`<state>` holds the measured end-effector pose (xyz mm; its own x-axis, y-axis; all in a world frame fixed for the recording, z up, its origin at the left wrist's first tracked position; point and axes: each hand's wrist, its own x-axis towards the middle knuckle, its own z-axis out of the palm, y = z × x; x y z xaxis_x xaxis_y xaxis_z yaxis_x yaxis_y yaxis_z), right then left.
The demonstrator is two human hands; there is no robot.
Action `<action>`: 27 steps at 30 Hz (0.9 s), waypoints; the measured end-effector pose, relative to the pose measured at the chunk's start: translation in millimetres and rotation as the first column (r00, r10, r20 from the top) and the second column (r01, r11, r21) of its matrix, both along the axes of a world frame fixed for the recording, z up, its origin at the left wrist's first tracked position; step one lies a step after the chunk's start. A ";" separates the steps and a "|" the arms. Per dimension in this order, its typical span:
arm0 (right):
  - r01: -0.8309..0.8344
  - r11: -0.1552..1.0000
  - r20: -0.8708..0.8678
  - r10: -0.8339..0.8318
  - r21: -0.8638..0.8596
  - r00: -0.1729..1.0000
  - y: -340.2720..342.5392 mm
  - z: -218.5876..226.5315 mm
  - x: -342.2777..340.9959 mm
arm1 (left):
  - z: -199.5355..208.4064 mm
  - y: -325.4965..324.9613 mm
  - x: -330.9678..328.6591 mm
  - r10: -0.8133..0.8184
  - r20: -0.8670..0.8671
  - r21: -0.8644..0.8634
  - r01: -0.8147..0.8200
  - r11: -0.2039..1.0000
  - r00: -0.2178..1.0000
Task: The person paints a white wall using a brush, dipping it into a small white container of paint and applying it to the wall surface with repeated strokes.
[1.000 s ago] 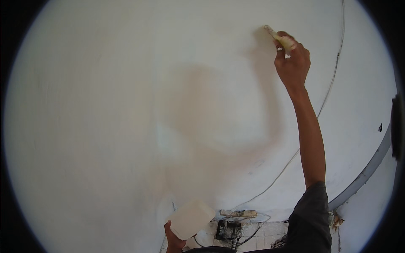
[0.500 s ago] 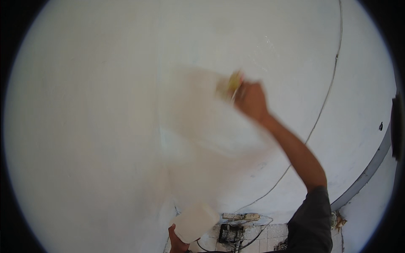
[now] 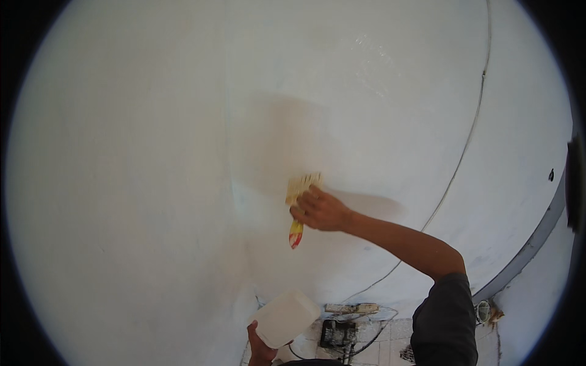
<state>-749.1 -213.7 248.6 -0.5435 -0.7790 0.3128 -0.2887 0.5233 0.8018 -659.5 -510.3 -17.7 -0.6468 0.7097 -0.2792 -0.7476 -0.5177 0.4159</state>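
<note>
Left hand [image 3: 259, 349], at the lower edge: grip closed under a white plastic container [image 3: 285, 318], held tilted; beyond it, small dark devices and cables [image 3: 339, 332] lie on the tiled floor [image 3: 390, 341]; right hand [image 3: 320, 210], arm extended: grip closed around a paintbrush [image 3: 298, 207] with a yellow-and-red handle, bristles pressed against the white wall [image 3: 152, 152]; a thin cable [image 3: 470, 134] runs up the wall to the right.

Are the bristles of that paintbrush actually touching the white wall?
Touching. In the head view the right hand holds the paintbrush with its bristles flat against the wall, with no gap visible.
</note>
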 end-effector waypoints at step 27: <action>0.067 0.689 -0.195 -0.295 -0.722 0.935 72.7 64.7 69.8 | 12.6 -6.1 15.4 0.081 -0.258 -0.210 -0.138 0.968 0.963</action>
<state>-679.3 -141.0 313.3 -0.4516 -0.1690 0.8760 0.0435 0.9766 0.2108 -644.1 -516.4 -5.1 -0.7855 0.5682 -0.2455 -0.5516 -0.4626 0.6941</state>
